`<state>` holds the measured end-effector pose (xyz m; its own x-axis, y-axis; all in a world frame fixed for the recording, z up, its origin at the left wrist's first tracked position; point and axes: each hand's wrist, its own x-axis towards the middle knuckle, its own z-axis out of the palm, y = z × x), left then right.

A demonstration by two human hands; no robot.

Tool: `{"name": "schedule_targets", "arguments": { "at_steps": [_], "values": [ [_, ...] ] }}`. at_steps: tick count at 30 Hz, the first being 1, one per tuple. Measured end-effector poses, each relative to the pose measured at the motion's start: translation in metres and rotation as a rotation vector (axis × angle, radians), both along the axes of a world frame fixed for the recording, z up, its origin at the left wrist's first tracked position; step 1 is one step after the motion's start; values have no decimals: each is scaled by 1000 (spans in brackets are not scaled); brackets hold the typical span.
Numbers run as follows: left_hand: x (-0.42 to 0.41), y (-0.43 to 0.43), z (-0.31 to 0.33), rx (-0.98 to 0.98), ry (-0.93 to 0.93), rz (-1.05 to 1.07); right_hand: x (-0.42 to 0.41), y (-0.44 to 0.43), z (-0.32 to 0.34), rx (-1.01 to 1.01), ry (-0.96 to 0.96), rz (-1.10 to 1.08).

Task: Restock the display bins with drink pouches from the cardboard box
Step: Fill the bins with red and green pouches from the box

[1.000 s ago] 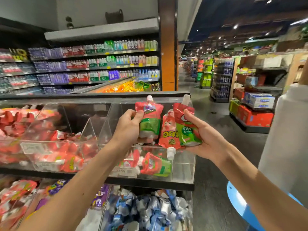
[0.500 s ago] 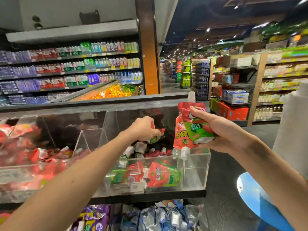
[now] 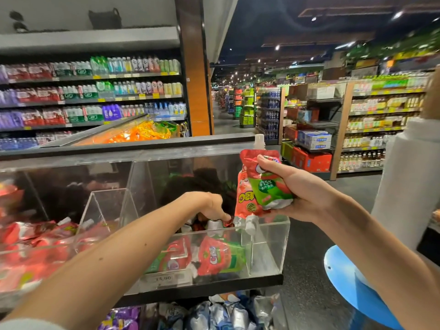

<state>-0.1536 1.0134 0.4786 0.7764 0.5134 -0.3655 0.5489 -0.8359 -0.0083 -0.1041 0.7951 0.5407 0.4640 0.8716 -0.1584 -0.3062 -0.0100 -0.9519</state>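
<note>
Restock partly done: your left hand (image 3: 209, 207) dips into the centre-frame bin (image 3: 269, 246) among pouches (image 3: 219, 256) already laid there, grip not discernible, while your right hand (image 3: 300, 189) clutches two more pouches (image 3: 262, 189) above its right end, not yet placed.

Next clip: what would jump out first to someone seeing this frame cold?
The right hand grips two red-and-green drink pouches above the clear acrylic bin at centre right. The left hand reaches down into that bin among more pouches. Behind, brightly lit bottle shelves fill the left wall.

clear acrylic bin (image 3: 269, 248), glossy pouches (image 3: 264, 189)
</note>
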Motion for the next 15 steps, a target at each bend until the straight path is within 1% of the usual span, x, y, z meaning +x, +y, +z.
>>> {"name": "schedule_targets", "arguments": {
  "at_steps": [3,5,6,7,8,10,11,12,13,14,15],
  "values": [
    [-5,-3,1,31,2,-35,-4,-1,2,-6,2,7],
    [-14,-7,17,14,-101,-87,-6,-1,4,-8,8,6],
    [-21,-11,29,-4,-203,-113,-7,-2,5,-10,9,0],
    [-29,-13,40,-33,-348,-132,-8,-2,6,-14,4,-7],
    [-39,-18,52,-80,-528,-125,-9,-3,6,-18,-5,-12],
    [-64,-36,68,-165,-975,-112,-11,-3,8,-25,-23,-8],
    [-78,-49,74,-186,-1182,-151,-13,-2,9,-30,-31,-9],
    [-89,-63,77,-214,-1299,-227,-14,-1,10,-34,-39,-13],
    [-99,-76,78,-245,-1332,-324,-17,1,11,-35,-49,-17],
    [-105,-85,75,-237,-1297,-418,-20,4,13,-29,-60,-19],
    [-106,-89,71,-181,-1242,-483,-23,8,15,-17,-61,-23]
  ]
}}
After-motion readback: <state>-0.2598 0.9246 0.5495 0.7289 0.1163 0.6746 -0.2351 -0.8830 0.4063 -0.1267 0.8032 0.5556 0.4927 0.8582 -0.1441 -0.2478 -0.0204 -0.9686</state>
